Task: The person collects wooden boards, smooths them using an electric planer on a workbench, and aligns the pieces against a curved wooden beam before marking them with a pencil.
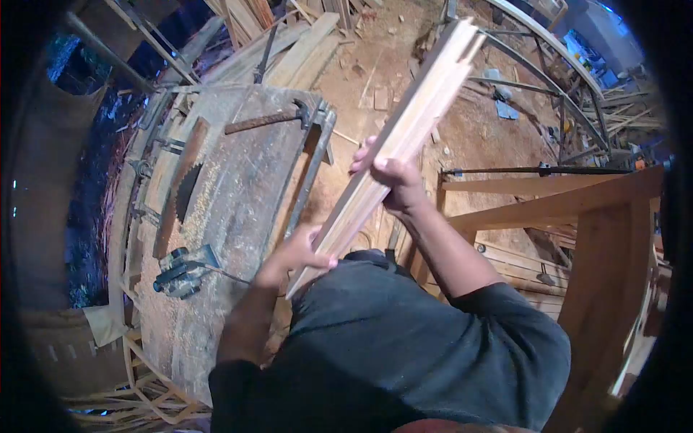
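A bundle of long wooden boards (415,119) slants across the middle of the head view, held up in front of my body. Its upper end looks stepped or notched; the lower end comes close to my shirt. My right hand (397,180) is wrapped round the boards near their middle, thumb on top and fingertips showing on the far side. Lower down, my left hand (299,249) grips them near the bottom end, with its thumb across the face. I cannot tell exactly how many pieces are in the bundle.
On the workbench (245,180) to the left lie a claw hammer (267,123), a circular saw blade (189,191) set by a wooden board, a blue power tool (186,273) with a cord, and sawdust. A wooden frame (563,195) with a bar clamp stands right. Lumber (303,54) is stacked behind.
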`<action>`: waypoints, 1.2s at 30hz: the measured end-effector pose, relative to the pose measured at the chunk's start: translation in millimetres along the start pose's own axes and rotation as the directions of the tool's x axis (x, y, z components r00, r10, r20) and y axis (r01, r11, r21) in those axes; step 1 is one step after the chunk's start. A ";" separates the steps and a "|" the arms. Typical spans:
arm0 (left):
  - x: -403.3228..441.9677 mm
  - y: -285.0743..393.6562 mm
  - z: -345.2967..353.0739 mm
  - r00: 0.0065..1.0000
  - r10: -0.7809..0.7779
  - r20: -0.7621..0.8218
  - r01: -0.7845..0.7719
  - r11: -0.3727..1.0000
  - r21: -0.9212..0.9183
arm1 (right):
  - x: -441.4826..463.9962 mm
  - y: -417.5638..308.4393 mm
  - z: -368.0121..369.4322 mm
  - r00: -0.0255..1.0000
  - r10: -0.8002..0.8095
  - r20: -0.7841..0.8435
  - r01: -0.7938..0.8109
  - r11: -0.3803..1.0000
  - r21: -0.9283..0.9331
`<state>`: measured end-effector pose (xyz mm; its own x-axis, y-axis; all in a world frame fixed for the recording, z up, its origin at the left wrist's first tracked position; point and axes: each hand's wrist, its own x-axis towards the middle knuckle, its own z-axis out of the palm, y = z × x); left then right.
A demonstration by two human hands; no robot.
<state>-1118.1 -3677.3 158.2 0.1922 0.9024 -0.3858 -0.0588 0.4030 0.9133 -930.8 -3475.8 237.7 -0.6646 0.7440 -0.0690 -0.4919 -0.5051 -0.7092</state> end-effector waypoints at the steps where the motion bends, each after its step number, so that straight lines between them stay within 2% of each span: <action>1: 19.9 15.7 4.0 0.999 0.026 0.029 -0.027 0.998 0.062 | -1.1 -17.3 -7.2 0.999 -0.016 -0.044 0.016 1.000 -0.008; 3: 50.3 40.8 12.0 0.993 0.073 0.091 -0.089 0.978 0.190 | -3.2 -49.4 -19.2 0.991 -0.059 -0.118 0.056 0.998 -0.029; 6: 86.2 51.4 15.3 0.991 0.072 0.110 -0.094 0.974 0.208 | -6.3 -72.5 -46.0 0.983 -0.075 -0.171 0.085 0.995 0.056; 7: 98.0 58.3 14.2 0.990 0.029 0.139 -0.061 0.971 0.233 | -4.7 -75.6 -57.7 0.980 -0.096 -0.176 0.108 0.992 0.060; 9: 120.1 70.3 13.0 0.982 -0.022 0.187 -0.037 0.952 0.304 | -3.9 -88.2 -71.2 0.969 -0.121 -0.215 0.119 0.993 -0.025; 11: 157.8 51.8 4.5 0.971 0.064 0.229 -0.148 0.916 0.372 | 4.2 -105.0 -71.5 0.946 -0.177 -0.273 0.161 0.984 -0.083; 14: 193.2 98.7 1.5 0.949 0.052 0.310 -0.153 0.937 0.313 | 22.9 -126.3 -86.6 0.912 -0.250 -0.326 0.205 0.964 -0.166; 17: 241.1 128.7 -16.7 0.915 -0.081 0.394 -0.086 0.917 0.389 | 54.2 -141.4 -103.2 0.880 -0.268 -0.393 0.226 0.962 -0.150; 20: 308.4 112.0 -41.1 0.880 -0.015 0.475 -0.180 0.914 0.363 | 89.5 -144.6 -129.7 0.842 -0.331 -0.426 0.320 0.942 -0.100; 24: 381.7 169.6 -71.0 0.832 -0.012 0.555 -0.250 0.885 0.393 | 148.5 -178.4 -140.0 0.793 -0.383 -0.474 0.400 0.914 -0.069; 29: 449.5 224.1 -96.6 0.771 -0.051 0.635 -0.268 0.879 0.395 | 198.4 -217.2 -139.4 0.751 -0.475 -0.458 0.500 0.863 -0.076; 30: 462.5 233.4 -101.0 0.732 -0.022 0.680 -0.268 0.910 0.318 | 208.0 -226.3 -142.8 0.753 -0.489 -0.440 0.505 0.859 -0.090; 33: 546.5 234.2 -110.4 0.638 -0.066 0.768 -0.080 0.985 0.151 | 249.0 -249.9 -153.9 0.757 -0.513 -0.405 0.521 0.848 -0.101; 34: 565.6 248.8 -112.9 0.645 -0.054 0.763 -0.070 0.989 0.129 | 265.0 -255.4 -158.6 0.759 -0.511 -0.403 0.518 0.849 -0.102; 36: 606.1 276.4 -117.9 0.686 -0.074 0.724 -0.126 0.968 0.218 | 303.4 -270.9 -163.7 0.770 -0.517 -0.375 0.526 0.846 -0.087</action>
<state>-1133.3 -3000.9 161.5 0.8451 0.4789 -0.2375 0.1324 0.2429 0.9610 -907.1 -3041.6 294.1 -0.0464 0.9976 0.0505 -0.7168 0.0020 -0.6973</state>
